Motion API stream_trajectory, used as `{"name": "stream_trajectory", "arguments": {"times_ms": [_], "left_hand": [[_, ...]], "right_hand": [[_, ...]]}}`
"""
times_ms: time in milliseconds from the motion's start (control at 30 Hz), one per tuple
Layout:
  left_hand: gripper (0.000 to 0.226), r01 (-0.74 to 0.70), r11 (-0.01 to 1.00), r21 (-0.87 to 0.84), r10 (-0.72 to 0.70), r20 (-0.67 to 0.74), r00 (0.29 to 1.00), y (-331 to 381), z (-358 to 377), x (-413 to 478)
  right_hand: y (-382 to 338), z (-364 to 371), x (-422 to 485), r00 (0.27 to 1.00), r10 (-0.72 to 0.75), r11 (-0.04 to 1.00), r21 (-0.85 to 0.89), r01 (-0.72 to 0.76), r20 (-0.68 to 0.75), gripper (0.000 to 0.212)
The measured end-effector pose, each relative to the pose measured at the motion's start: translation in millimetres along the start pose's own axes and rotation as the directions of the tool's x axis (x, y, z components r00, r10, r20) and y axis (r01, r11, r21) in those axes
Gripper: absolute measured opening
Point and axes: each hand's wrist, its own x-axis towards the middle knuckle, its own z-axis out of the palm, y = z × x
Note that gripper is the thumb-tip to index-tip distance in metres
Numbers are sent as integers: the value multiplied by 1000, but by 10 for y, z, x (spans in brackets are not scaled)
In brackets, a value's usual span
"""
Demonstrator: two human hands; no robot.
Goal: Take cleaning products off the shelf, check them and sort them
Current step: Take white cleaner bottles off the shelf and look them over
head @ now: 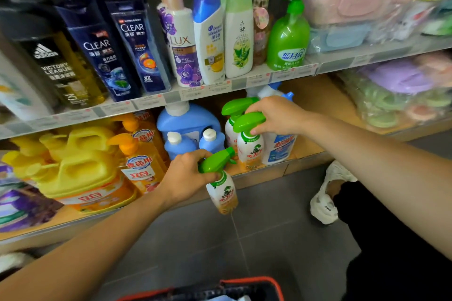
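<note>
Left hand (187,173) grips green-topped spray bottle (221,188) by neck, held off shelf above floor. Right hand (276,115) grasps second spray bottle (249,144), seemingly standing on lower shelf (308,151). Basket (249,283) below.

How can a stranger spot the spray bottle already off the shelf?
Find the lower wooden shelf, by the blue plastic jugs. Before its edge the left hand grips a white spray bottle with a green trigger head. Its two twins stand on the shelf, one under the right hand.
</note>
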Motion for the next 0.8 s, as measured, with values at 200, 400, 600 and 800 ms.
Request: {"name": "stream_trajectory", "arguments": {"times_ms": [200, 400, 600, 800], "left_hand": [[30, 2, 1000, 18, -2, -35, 999, -34, -41, 52], [30, 39, 999, 25, -37, -62, 997, -66, -132, 76], [31, 7, 1000, 21, -6, -59, 998, -24, -172, 75], [31, -17, 999, -39, 14, -73, 997, 85, -167, 140]], "right_hand": [[13, 140, 218, 1000, 14, 995, -98, -14, 7, 58], [-31, 239, 365, 999, 39, 985, -166, -41, -16, 62], [-99, 357, 480, 996, -3, 962, -272, -21, -90, 53], [31, 358, 349, 967, -127, 855, -518, -6, -221, 65]]}}
